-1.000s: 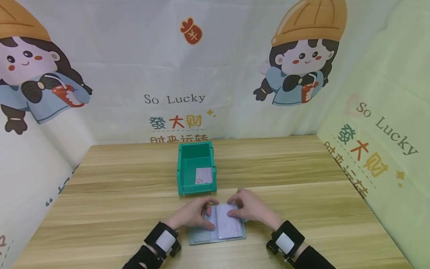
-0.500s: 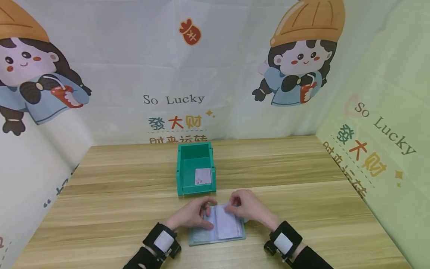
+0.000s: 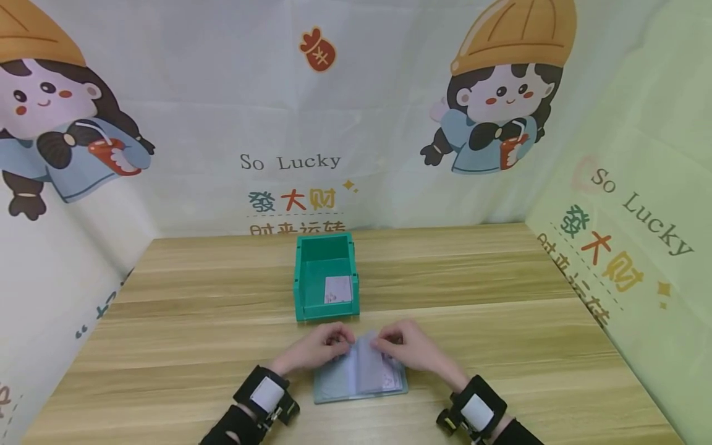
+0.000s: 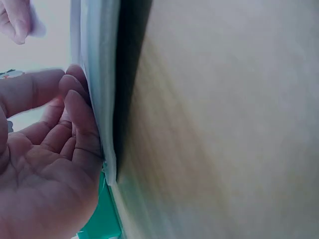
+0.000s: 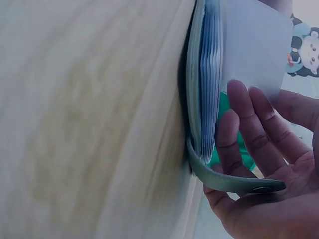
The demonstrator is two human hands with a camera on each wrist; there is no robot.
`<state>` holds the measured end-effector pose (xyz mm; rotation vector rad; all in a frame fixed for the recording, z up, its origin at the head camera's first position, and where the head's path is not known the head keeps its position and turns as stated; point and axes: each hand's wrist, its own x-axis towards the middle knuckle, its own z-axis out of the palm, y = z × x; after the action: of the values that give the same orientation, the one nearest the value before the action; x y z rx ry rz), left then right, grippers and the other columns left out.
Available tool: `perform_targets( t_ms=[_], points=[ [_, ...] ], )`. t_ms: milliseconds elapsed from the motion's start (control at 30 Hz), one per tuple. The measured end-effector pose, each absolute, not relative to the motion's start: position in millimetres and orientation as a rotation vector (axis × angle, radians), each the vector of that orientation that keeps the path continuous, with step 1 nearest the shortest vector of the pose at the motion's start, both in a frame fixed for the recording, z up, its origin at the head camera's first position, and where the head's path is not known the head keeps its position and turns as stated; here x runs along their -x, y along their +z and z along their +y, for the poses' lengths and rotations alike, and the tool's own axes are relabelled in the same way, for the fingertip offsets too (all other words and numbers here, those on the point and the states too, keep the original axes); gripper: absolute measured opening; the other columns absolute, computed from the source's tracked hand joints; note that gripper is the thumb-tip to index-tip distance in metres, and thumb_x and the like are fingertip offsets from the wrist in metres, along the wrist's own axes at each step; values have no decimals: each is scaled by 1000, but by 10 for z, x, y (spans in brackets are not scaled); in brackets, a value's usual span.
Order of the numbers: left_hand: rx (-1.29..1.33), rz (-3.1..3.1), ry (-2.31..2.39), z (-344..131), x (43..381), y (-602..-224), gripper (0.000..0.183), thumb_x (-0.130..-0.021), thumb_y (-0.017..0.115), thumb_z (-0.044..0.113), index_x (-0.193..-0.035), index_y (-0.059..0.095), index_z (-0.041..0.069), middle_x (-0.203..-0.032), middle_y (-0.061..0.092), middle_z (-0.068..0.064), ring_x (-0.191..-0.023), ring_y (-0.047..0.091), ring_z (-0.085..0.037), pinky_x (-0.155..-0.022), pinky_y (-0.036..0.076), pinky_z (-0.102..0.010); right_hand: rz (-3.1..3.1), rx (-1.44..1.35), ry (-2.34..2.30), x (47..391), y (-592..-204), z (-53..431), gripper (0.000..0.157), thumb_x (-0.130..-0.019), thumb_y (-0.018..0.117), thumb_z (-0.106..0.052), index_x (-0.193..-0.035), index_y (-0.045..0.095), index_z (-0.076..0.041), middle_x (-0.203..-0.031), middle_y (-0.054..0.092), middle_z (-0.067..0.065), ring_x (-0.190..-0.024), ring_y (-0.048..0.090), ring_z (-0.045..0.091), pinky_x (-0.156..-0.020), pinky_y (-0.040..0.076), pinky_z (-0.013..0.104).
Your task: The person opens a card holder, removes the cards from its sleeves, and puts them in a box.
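Note:
A small card album (image 3: 334, 383) with a pale green cover lies spread on the table, its translucent sleeves upward. My right hand (image 3: 408, 346) pinches the upper edge of a clear sleeve page (image 5: 254, 50), which stands raised off the stack in the right wrist view. Below those fingers, the album's snap strap (image 5: 234, 183) sticks out past the palm. My left hand (image 3: 317, 347) is at the album's upper left edge, its fingers loosely bent. In the left wrist view, its fingertips (image 4: 75, 102) rest against the album's edge, thumb close to the index finger.
Behind the album stands a green open-front bin (image 3: 300, 296) with a pale printed card (image 3: 338, 289) in it. The wooden table (image 3: 194, 309) meets printed cloth walls at the back and sides.
The right hand has lifted a sleeve page, which now covers the white card more hazily. My left thumb has left the left page and moved up to the top edge.

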<state>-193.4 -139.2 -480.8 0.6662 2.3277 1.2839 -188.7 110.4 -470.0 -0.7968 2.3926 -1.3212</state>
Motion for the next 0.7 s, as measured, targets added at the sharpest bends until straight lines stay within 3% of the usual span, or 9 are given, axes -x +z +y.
perform_targets(
  t_ms=[167, 367, 700],
  points=[
    [-601, 2269, 1342, -1393, 1949, -4808, 21, -105, 49, 13, -114, 58, -3, -91, 64, -10, -74, 54, -12, -66, 44, -21, 2349, 848, -1329, 1878, -4713, 1091, 31, -105, 52, -24, -98, 74, -3, -86, 68, 7, -73, 51, 2, -67, 42, 19],
    [-544, 2212, 1400, -1404, 1949, -4765, 36, -109, 41, 27, -119, 55, -5, -96, 66, -17, -76, 54, -12, -68, 45, -23, 2297, 970, -1300, 1860, -4743, 1054, 30, -104, 54, -23, -115, 74, -3, -110, 74, 13, -94, 62, 4, -82, 49, 20],
    [-442, 2227, 1388, -1422, 1945, -4760, 46, -108, 42, 40, -119, 58, -2, -94, 63, -6, -78, 58, -14, -72, 48, -27, 2293, 1010, -1227, 1876, -4694, 1022, 28, -101, 57, -19, -118, 73, -2, -110, 73, 15, -93, 60, 2, -79, 48, 19]
  ],
)
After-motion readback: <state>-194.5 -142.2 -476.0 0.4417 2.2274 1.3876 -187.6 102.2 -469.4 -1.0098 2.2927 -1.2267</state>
